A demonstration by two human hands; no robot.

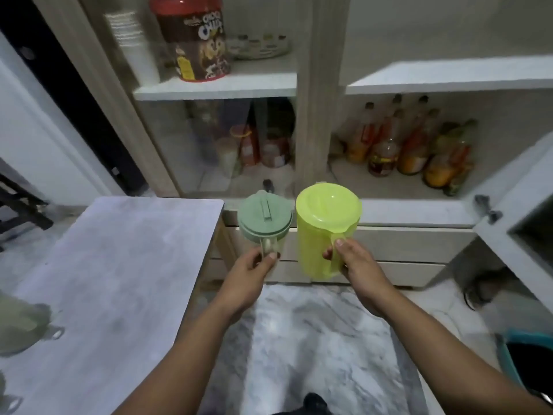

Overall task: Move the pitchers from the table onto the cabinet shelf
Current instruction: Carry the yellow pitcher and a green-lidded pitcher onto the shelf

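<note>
My left hand [254,272] grips the handle of a small pitcher with a sage-green lid [264,218], held in the air in front of the cabinet. My right hand [354,265] grips the handle of a taller yellow-green pitcher [323,229] beside it. Both pitchers are upright and almost touch. The grey table [119,265] lies to my left; another pale green pitcher [21,324] stands at its left edge, partly cut off. An open white cabinet shelf [449,77] is above right.
Several bottles [413,148] fill the lower right cabinet shelf. A chocolate cereal tub [194,40] and stacked cups [131,40] stand on the upper left shelf behind glass. An open cabinet door [514,211] juts out at right. A teal bucket [526,363] sits on the floor.
</note>
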